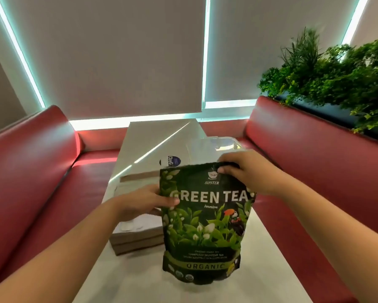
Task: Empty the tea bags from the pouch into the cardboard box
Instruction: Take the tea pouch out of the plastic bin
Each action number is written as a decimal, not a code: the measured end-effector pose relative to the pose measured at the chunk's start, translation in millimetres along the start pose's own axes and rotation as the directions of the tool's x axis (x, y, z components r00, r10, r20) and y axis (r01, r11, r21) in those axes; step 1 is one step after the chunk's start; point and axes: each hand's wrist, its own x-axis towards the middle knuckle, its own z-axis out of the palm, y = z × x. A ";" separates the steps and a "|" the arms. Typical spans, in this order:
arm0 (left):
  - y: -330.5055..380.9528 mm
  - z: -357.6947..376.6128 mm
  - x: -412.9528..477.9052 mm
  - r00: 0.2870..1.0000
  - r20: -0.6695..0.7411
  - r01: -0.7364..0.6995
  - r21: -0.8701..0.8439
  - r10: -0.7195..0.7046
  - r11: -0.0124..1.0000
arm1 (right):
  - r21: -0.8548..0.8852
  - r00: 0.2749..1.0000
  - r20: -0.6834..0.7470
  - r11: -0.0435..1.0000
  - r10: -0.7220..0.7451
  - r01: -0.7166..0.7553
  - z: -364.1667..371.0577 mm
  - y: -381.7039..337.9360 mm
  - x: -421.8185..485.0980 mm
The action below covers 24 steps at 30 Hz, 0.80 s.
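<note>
Pouch (205,226) is upright in front of the person, over the near part of the white table (139,281). Can't tell if its base rests on the table or hangs just above it. Long axis is vertical, mouth edge up, printed front facing the camera, so nothing can spill yet. Left hand (144,202) grips the pouch's left edge about mid-height, thumb across the front and fingers hidden behind. It likely acts as the steadying hold. Right hand (245,171) pinches the top edge near the right corner, fingers curled over the rim. That looks like a grip for pulling the mouth apart or getting ready to tip. Whether the top is already unsealed can't be told from here. Cardboard box (137,241) sits on the table just left of and behind the pouch, partly hidden by it, with its top open. A few pale tea bags (130,226) show inside near the front wall, so the emptying seems partly done or is at a refill step. The box being this close keeps the tip short: the pouch would need to swing left and turn mouth-down over the opening. A clear plastic container (220,143) sits further back on the table. Red seats (30,171) run along both sides.
</note>
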 end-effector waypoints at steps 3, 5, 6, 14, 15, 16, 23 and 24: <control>-6.4 -5.4 -12.4 0.985 0.170 0.020 0.004 -0.020 1.000 | -0.039 0.989 0.148 0.999 -0.005 0.011 21.9 -2.3 -8.3; -2.5 -11.1 -19.5 0.967 0.254 0.000 -0.014 0.004 1.000 | -0.050 0.991 0.127 0.998 -0.032 0.038 31.6 -2.6 -11.5; 1.2 -12.3 -21.3 0.962 0.274 -0.008 -0.021 0.013 1.000 | -0.057 0.995 0.085 0.996 -0.060 0.065 34.7 -1.8 -12.5; 42.7 22.3 -2.6 0.986 0.155 -0.088 0.157 0.064 0.984 | -0.075 0.921 -0.389 0.996 0.010 -0.042 61.1 -26.5 -34.5; 42.8 27.8 1.4 0.986 0.148 -0.096 0.165 0.072 0.982 | 0.038 0.911 -0.402 0.996 0.093 -0.084 66.2 -28.9 -38.4; 41.8 32.8 5.3 0.986 0.150 -0.095 0.144 0.073 0.985 | 0.182 0.911 -0.366 0.974 0.192 -0.133 70.3 -31.1 -42.0; 26.2 59.4 21.8 0.995 0.075 -0.061 -0.071 0.066 0.996 | 0.837 0.900 0.223 0.399 0.374 -0.374 67.5 -42.6 -54.9; 25.1 61.7 22.8 0.995 0.069 -0.060 -0.080 0.066 0.995 | 0.841 0.904 0.228 0.394 0.362 -0.370 66.3 -43.2 -55.0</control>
